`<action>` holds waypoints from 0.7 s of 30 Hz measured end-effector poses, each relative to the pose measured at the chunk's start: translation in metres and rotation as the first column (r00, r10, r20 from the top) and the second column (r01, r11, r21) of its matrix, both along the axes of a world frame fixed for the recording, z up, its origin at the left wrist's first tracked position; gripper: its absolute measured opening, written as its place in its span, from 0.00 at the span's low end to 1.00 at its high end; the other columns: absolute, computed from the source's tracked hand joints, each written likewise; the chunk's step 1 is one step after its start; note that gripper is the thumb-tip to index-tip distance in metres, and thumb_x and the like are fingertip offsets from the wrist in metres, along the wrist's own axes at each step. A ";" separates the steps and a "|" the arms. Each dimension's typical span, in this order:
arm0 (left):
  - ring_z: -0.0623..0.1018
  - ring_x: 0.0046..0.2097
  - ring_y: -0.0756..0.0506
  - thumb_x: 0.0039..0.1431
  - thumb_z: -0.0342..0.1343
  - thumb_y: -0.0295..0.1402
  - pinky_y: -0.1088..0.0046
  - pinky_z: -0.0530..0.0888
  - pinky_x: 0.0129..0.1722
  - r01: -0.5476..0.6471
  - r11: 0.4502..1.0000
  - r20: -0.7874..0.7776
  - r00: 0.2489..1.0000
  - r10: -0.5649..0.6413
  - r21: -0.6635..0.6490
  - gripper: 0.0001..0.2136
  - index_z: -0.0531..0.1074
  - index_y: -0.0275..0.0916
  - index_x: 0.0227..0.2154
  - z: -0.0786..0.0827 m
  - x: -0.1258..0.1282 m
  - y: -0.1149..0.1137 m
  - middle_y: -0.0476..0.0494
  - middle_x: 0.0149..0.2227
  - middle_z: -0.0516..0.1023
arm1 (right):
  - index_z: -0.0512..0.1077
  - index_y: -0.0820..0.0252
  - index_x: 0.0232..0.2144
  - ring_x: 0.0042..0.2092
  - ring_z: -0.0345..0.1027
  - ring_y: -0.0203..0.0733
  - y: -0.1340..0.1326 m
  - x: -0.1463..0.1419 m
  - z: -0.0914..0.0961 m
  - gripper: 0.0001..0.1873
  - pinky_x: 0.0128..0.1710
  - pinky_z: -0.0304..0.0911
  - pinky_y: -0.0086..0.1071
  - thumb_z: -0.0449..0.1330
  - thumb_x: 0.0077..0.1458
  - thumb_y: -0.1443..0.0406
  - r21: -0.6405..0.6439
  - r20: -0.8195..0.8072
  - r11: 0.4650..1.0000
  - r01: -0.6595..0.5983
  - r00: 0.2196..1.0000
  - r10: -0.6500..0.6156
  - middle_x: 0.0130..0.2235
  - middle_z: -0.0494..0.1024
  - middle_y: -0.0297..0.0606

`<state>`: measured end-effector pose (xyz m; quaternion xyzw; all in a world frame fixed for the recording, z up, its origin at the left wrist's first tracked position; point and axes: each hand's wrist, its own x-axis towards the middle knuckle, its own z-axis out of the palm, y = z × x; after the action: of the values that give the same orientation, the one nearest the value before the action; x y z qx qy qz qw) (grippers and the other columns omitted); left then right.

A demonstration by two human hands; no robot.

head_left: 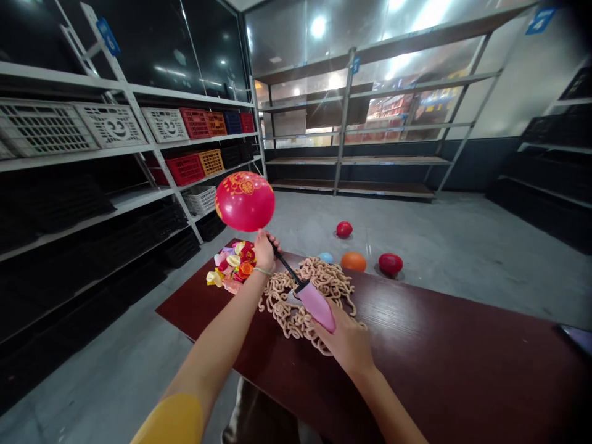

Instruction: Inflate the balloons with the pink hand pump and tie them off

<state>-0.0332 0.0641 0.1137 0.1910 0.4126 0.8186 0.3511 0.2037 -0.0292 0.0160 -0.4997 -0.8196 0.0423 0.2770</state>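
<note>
Storage room with a table, seen from where an onlooker stands. Largest are the metal racks: a grey rack (139,114) along the person's left and a far rack (342,132) before a glazed wall. Next, a dark red-brown table (444,351), its top glossy, directly before the person. On the left rack stand slatted crates, among them a white crate (111,126) bearing a smiling face and a red crate (194,123). On the table lies a tangled heap of beige cords (326,277). Above the table's far left part is an inflated pink-red balloon (245,202) with gold print, its lower end at the person's left hand. Beneath it, beside the cords, is a pile of limp balloons (234,262) in mixed colours. Beyond the far edge, an orange balloon (354,261) lies near a red balloon (391,264). A pink hand pump (317,306) with a black shaft slants over the cords. The right hand (345,339) is wrapped around its pink body; the left hand (266,250) is closed about the balloon's neck at the shaft's far end, hiding the join. Smallest: a thin pale band (263,271) around the left wrist.
</note>
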 end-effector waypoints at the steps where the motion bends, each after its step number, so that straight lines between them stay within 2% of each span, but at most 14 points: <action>1: 0.64 0.18 0.54 0.63 0.50 0.48 0.81 0.61 0.15 0.020 1.000 0.011 1.000 -0.020 0.005 0.16 0.58 0.42 0.29 -0.005 0.008 -0.002 0.57 0.21 0.60 | 0.69 0.54 0.54 0.37 0.78 0.48 0.001 0.001 0.000 0.25 0.35 0.65 0.34 0.59 0.57 0.53 -0.001 0.017 1.000 0.013 1.000 -0.013 0.42 0.82 0.40; 6: 0.64 0.19 0.54 0.62 0.52 0.47 0.80 0.62 0.16 0.162 0.987 0.003 0.987 -0.162 0.008 0.16 0.58 0.42 0.28 -0.036 0.061 -0.017 0.56 0.21 0.60 | 0.70 0.55 0.54 0.37 0.78 0.50 0.004 0.004 -0.002 0.25 0.34 0.65 0.35 0.60 0.56 0.54 -0.020 0.006 0.998 0.065 0.998 -0.065 0.43 0.82 0.40; 9: 0.65 0.19 0.53 0.62 0.51 0.47 0.80 0.63 0.16 0.208 0.978 -0.045 0.977 -0.207 0.019 0.16 0.59 0.41 0.28 -0.043 0.076 -0.022 0.55 0.21 0.61 | 0.69 0.56 0.55 0.40 0.78 0.51 0.004 0.004 -0.002 0.26 0.37 0.66 0.35 0.61 0.55 0.55 -0.046 -0.032 0.998 0.044 0.998 -0.046 0.45 0.82 0.41; 13: 0.64 0.18 0.53 0.62 0.52 0.48 0.79 0.63 0.15 0.205 0.979 -0.062 0.977 -0.204 0.003 0.16 0.59 0.41 0.28 -0.035 0.058 -0.012 0.56 0.20 0.61 | 0.68 0.56 0.56 0.42 0.78 0.51 0.002 0.003 0.000 0.26 0.39 0.66 0.35 0.60 0.57 0.55 -0.080 -0.046 0.997 0.009 0.999 -0.012 0.46 0.81 0.41; 18: 0.63 0.17 0.54 0.63 0.51 0.48 0.81 0.60 0.14 0.122 0.992 -0.009 0.992 -0.123 -0.040 0.16 0.59 0.42 0.29 -0.011 0.014 0.010 0.57 0.20 0.60 | 0.68 0.56 0.56 0.42 0.77 0.50 0.000 0.000 -0.001 0.26 0.40 0.66 0.36 0.60 0.57 0.55 -0.093 -0.064 0.995 -0.018 0.998 0.012 0.46 0.81 0.41; 21: 0.63 0.17 0.54 0.64 0.49 0.46 0.81 0.60 0.14 0.094 0.995 -0.026 0.995 -0.095 -0.040 0.14 0.59 0.42 0.29 -0.002 0.005 0.013 0.57 0.20 0.60 | 0.69 0.55 0.55 0.44 0.77 0.49 -0.001 -0.002 -0.002 0.25 0.42 0.66 0.35 0.59 0.58 0.55 -0.086 -0.095 0.996 -0.022 0.995 0.014 0.47 0.81 0.41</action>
<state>-0.0285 0.0773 0.1118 0.2150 0.4238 0.7901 0.3872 0.2012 -0.0300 0.0138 -0.5015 -0.8074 0.1041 0.2928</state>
